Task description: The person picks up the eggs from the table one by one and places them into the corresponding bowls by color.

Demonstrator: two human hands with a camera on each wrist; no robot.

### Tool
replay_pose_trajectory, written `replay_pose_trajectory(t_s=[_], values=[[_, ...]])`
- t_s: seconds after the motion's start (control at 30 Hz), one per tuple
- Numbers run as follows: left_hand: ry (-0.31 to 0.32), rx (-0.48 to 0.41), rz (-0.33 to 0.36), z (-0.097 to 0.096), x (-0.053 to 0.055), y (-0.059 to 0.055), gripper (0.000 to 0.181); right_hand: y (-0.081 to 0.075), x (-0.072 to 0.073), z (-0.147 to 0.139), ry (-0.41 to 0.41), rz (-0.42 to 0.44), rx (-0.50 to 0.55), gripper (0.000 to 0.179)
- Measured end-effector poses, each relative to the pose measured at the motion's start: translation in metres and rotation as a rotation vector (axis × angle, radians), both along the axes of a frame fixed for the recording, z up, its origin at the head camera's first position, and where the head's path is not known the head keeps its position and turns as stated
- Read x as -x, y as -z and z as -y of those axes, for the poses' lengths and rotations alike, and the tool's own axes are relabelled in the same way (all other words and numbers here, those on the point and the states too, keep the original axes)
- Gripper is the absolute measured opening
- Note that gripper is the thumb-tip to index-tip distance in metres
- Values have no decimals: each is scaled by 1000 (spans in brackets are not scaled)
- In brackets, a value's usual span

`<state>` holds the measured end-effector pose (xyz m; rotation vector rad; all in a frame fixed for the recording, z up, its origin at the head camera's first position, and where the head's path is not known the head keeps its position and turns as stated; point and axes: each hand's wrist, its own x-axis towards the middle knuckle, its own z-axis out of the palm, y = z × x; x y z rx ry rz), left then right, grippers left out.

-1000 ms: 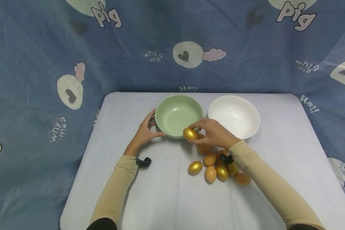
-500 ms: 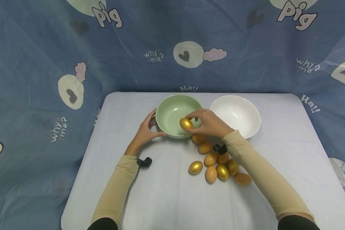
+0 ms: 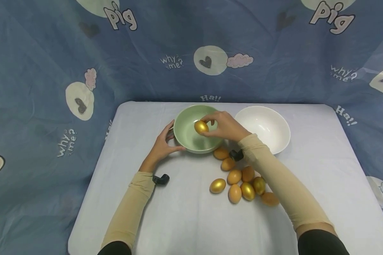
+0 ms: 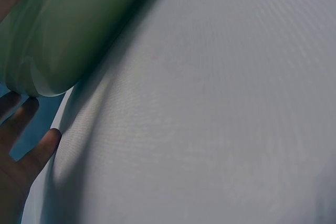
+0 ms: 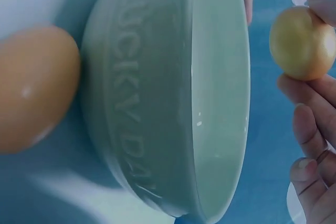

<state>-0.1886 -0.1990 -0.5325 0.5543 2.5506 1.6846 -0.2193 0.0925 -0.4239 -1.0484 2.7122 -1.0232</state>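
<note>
A green bowl [image 3: 187, 136] stands toward the back of the table. My left hand [image 3: 161, 144] rests against its left side, fingers and thumb spread and fairly straight; in the left wrist view, fingers [image 4: 23, 114] show at the outer wall. Over the bowl's inside, my right hand [image 3: 228, 126] pinches a golden egg [image 3: 201, 127] between thumb and fingertips. The right wrist view shows this egg [image 5: 302, 45] beyond the rim, apart from the bowl. Raised lettering marks the bowl's outer wall [image 5: 136, 77]. A brown egg [image 3: 221, 153] lies close to the bowl's front.
To the right stands a white bowl [image 3: 268, 124], partly behind the right hand and forearm. Several brown eggs [image 3: 234, 193] and golden eggs [image 3: 217, 185] lie in a loose group on the white tablecloth [image 3: 178, 219]. A blue patterned cloth [image 3: 140, 74] hangs behind the table.
My right hand has carried the golden egg up and to the left, from the green bowl's front rim to over its inside. The left hand and both bowls have stayed put.
</note>
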Motion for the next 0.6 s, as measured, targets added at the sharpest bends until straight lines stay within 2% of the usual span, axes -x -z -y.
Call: replay_pose_trajectory(t_s=[0.1, 0.33, 0.6], values=[[3, -3, 4, -1, -1, -3, 117, 0, 6, 5, 7, -4, -28, 47], [45, -19, 15, -4, -12, -31, 114, 3, 21, 20, -5, 1, -64, 44], [50, -11, 17, -5, -14, -32, 112, 7, 33, 33, -12, 45, -74, 46]])
